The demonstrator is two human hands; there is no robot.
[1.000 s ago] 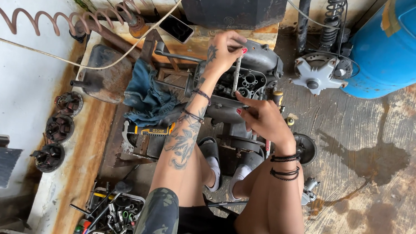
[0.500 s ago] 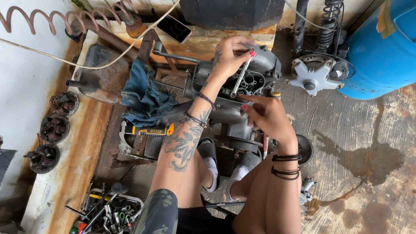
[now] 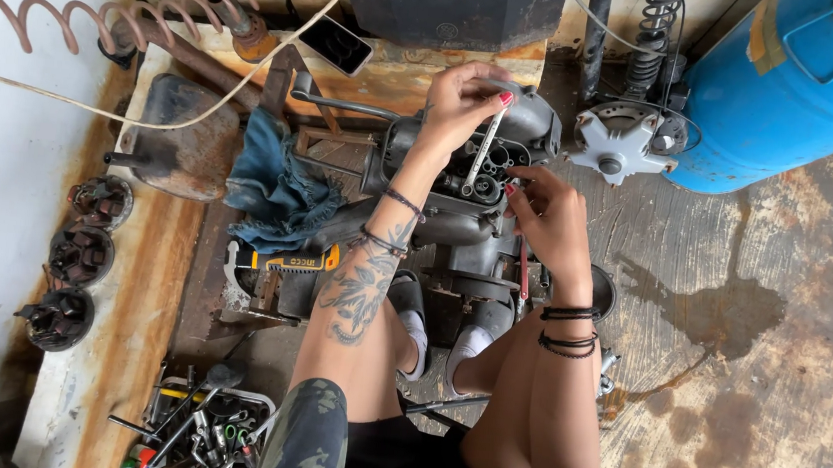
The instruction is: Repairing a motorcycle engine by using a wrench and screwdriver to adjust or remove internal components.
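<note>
A grey, greasy engine [image 3: 458, 218] stands on the floor between my knees. My left hand [image 3: 460, 105] rests on its top and grips a silver wrench [image 3: 484, 148], whose lower end sits in the open ports of the engine. My right hand [image 3: 550, 221] is just to the right, with its fingertips at the same ports beside the wrench's lower end. It is curled around a thin red-handled tool [image 3: 523, 274], whose end sticks out below the palm. The tool's tip is hidden.
A blue rag [image 3: 275, 187] and a yellow-handled hammer [image 3: 279, 260] lie left of the engine. A tray of hand tools [image 3: 204, 426] sits at bottom left. A blue barrel [image 3: 801, 87] and a grey finned part [image 3: 615, 141] stand at upper right. Rusty coils [image 3: 94, 15] lie along the white ledge.
My right hand has moved up and slightly right, closer to the engine's top ports. The wrench in my left hand has tilted a little.
</note>
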